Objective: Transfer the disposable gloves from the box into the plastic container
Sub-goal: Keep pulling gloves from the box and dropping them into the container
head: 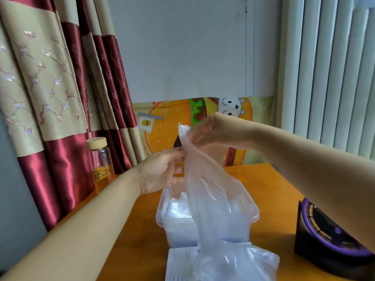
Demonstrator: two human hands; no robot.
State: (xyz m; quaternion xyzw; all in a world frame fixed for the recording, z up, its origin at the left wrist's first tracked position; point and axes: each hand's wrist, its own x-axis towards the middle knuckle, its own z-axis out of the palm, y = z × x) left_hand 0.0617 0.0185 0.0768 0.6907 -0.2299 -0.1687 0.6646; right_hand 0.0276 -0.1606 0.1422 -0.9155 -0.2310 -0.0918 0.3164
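Observation:
A thin clear disposable glove [205, 191] hangs stretched above the table. My left hand [162, 171] pinches its upper edge from the left, and my right hand [215, 130] grips its top from above. The glove trails down over the clear plastic container [162, 213], which holds white crumpled gloves, to the white glove box [178, 264] at the near edge, where more clear gloves [243, 262] bunch out of the opening.
On the orange table [274, 191], a glass bottle [101, 163] with a wooden lid and yellow contents stands at the left by the curtain. A black and purple device [332, 240] sits at the right. A burger-print cushion [182, 120] leans on the back wall.

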